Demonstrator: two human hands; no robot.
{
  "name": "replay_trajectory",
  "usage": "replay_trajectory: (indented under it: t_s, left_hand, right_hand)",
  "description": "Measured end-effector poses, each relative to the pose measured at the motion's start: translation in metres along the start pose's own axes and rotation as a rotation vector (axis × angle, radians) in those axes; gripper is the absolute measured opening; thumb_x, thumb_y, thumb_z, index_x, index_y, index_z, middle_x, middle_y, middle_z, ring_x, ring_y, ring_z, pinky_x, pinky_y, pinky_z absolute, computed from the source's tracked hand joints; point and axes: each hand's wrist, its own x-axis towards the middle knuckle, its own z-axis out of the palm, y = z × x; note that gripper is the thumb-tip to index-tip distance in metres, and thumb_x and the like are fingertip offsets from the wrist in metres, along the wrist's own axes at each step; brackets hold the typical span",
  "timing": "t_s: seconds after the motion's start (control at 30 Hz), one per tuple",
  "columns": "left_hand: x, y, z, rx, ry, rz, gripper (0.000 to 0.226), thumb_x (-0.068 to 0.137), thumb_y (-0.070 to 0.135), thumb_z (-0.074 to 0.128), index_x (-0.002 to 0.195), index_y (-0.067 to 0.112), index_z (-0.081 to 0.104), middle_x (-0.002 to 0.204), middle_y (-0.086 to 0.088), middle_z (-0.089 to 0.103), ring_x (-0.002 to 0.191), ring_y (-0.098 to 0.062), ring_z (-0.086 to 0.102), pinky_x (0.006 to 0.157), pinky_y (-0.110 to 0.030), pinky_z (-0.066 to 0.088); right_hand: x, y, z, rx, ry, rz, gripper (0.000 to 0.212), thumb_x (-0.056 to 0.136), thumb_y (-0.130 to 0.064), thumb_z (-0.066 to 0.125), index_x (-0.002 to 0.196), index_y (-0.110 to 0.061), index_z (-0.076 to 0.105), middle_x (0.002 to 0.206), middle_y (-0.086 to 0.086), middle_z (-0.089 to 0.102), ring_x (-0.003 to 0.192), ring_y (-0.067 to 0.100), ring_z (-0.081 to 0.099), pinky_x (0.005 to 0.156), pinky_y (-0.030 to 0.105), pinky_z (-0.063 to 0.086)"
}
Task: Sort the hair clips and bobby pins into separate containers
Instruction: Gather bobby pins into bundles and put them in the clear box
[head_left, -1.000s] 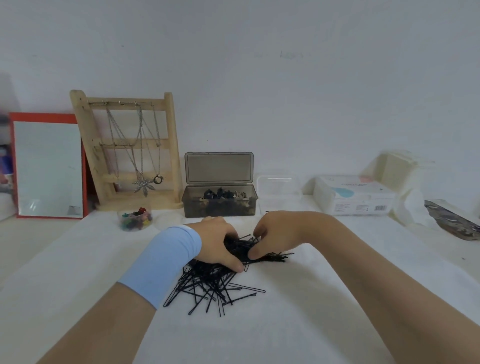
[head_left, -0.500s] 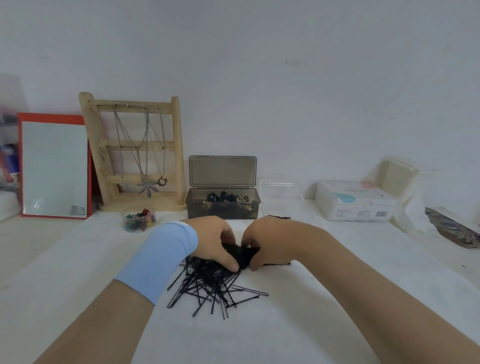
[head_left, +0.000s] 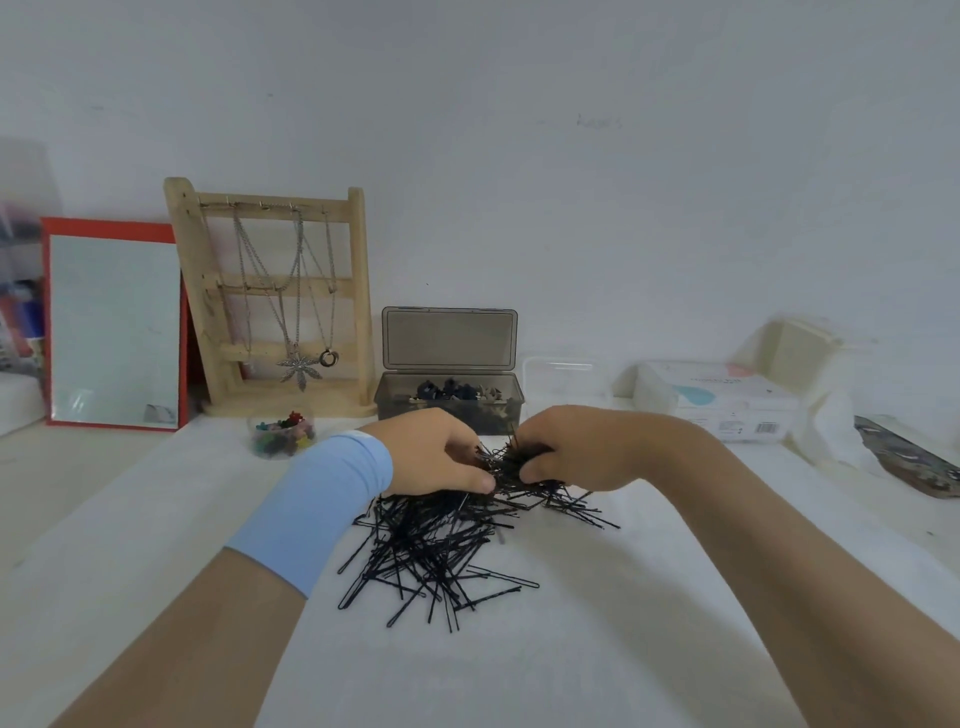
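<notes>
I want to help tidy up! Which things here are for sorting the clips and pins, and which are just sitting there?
For the job:
bobby pins
grey box holding hair clips
clear box
little tub of coloured clips

Just lying about:
red mirror
wooden stand with necklaces
white carton

Both bare forearms reach in from the bottom corners of the frame and meet just above its centre, the left hand (head_left: 431, 452), a pale blue band (head_left: 317, 514) round its wrist, and the right hand (head_left: 587, 452) knuckles-up, thumbs nearly touching, fingers curled around a clump of bobby pins (head_left: 506, 467).
</notes>
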Motion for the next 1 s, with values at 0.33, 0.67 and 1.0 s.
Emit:
replay_trajectory:
  t_s: [0.33,0.67,1.0]
  left_hand:
    - [-0.002,-0.004,-0.004,-0.063,-0.011,-0.007,0.02,0.082,0.043,0.074,0.099,0.034,0.07,0.08,0.009,0.074,0.068,-0.003,0.067,0.071,-0.022,0.05]
    - [-0.005,0.0,-0.008,-0.004,-0.08,0.014,0.015,0.084,0.039,0.073,0.099,0.036,0.075,0.088,0.015,0.073,0.081,-0.003,0.067,0.079,-0.022,0.052]
    - [-0.004,0.003,-0.008,-0.09,0.052,0.067,0.009,0.081,0.038,0.076,0.087,0.032,0.075,0.076,0.014,0.072,0.072,-0.005,0.065,0.077,-0.029,0.054]
  right_hand:
    - [0.004,-0.002,0.007,0.043,-0.039,-0.044,0.011,0.099,-0.026,0.054,0.097,-0.016,0.059,0.089,-0.002,0.059,0.081,0.015,0.054,0.07,0.028,0.042]
    - [-0.005,0.006,-0.003,0.175,-0.038,0.088,0.027,0.103,-0.032,0.041,0.105,-0.011,0.058,0.088,0.004,0.055,0.08,0.019,0.05,0.076,0.037,0.042]
    - [0.002,0.003,0.011,0.419,-0.116,0.013,0.018,0.102,-0.026,0.048,0.095,-0.016,0.062,0.075,0.003,0.052,0.069,0.015,0.05,0.071,0.028,0.047]
